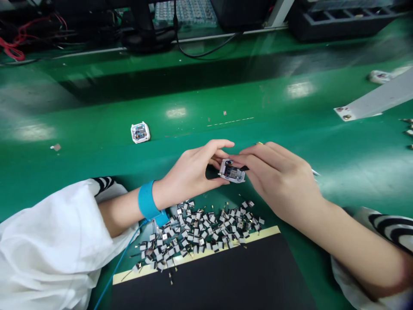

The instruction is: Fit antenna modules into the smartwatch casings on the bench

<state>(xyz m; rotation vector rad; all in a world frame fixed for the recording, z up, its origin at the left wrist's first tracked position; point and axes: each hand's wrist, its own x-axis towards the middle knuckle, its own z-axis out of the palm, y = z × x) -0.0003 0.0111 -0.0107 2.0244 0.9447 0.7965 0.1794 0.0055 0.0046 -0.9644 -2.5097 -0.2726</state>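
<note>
My left hand [192, 170] and my right hand [277, 176] meet over the green bench, both pinched on a small white square device [231, 171] with its circuit board showing. Left thumb and fingers grip its left side. My right fingers press on its right side, and a thin tool tip [315, 173] sticks out behind that hand. A blue wrist strap [147, 200] with a blue cord sits on my left wrist. Just below the hands lies a heap of several tiny grey square parts [200, 232].
A second white device [140, 132] lies on the green mat [258, 112] at upper left. A black pad [226, 280] with a yellow edge fills the near side. A grey metal bracket [377, 101] lies at the right; cables and black trays line the far edge.
</note>
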